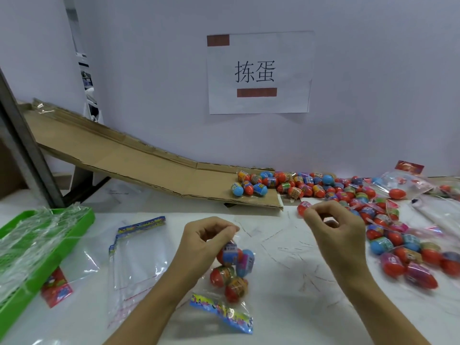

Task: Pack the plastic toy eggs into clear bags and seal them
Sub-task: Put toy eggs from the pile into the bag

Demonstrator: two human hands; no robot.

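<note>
A clear bag [219, 298] with a blue printed header lies in front of me, holding several plastic toy eggs [230, 256]. My left hand [199, 245] pinches the bag's far edge above those eggs. My right hand [336, 235] hovers to the right, thumb and forefinger pinched on a red egg [302, 209] at the fingertips. A big pile of loose eggs [348, 192] in red, blue and pink spreads along the back right and down the right side.
A cardboard ramp [124, 155] slopes down from the left with a few eggs at its foot. Empty clear bags [139, 255] lie left of centre. A green tray [32, 245] of plastic film sits far left. More bags [408, 183] lie at the back right.
</note>
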